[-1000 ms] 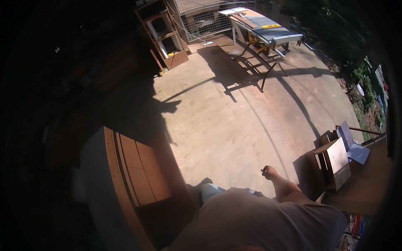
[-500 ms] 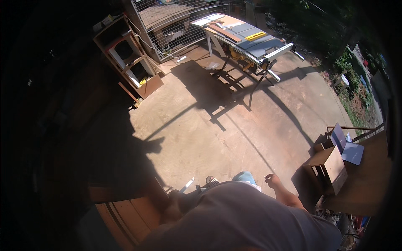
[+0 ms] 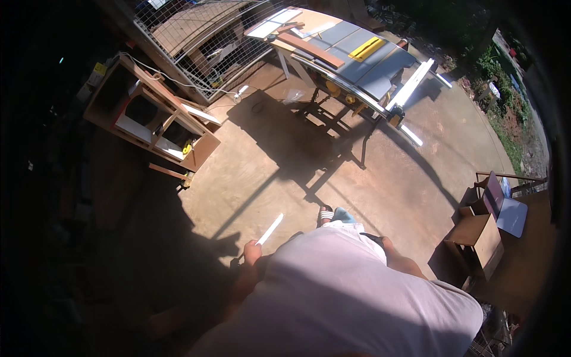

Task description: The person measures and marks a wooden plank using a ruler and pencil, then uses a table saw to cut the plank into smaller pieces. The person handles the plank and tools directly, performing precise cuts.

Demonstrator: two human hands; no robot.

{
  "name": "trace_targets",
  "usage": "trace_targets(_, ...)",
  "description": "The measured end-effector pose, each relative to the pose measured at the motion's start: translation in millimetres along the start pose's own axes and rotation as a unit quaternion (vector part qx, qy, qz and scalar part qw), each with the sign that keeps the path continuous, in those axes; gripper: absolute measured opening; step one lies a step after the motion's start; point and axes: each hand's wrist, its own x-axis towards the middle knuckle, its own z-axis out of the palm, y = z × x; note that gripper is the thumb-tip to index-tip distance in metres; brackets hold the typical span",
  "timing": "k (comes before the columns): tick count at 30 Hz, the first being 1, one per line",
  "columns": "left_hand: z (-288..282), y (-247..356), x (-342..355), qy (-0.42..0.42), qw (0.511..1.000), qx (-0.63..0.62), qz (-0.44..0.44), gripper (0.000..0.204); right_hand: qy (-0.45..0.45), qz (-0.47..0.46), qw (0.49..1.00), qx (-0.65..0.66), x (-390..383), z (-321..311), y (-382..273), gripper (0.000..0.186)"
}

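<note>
Down near the bottom middle, the left hand [image 3: 252,252] has its grip closed around a thin white strip [image 3: 269,229] that pokes up and to the right over the concrete floor [image 3: 285,172]. Right hand is mostly tucked behind the pale shirt [image 3: 339,291], so can't tell how open its grip is. Far off sits a table saw [image 3: 351,56] with its tabletop in sun, and a wooden cabinet [image 3: 148,116] lies tipped at the left
</note>
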Motion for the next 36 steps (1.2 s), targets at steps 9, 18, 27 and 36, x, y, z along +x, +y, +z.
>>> trace_targets(9, -26, -23, 93, -0.043, 0.984, 0.045, -0.168, 0.017, 0.038, -0.399, 0.895, -0.194, 54, -48, -475, 0.029)
trace_targets(18, -93, 109, 409, -0.061, 0.996, 0.057, 0.001, 0.022, 0.264, -0.584, 0.728, -0.243, 109, -13, -696, 0.019)
trace_targets(27, -146, 469, 641, -0.114, 0.982, 0.038, 0.144, 0.024, 0.241, -0.547, 0.741, -0.308, 193, -59, -875, 0.014)
trace_targets(36, -64, 709, 672, -0.191, 0.939, 0.051, 0.28, 0.025, 0.367, -0.515, 0.669, -0.39, 339, -179, -1106, 0.044)
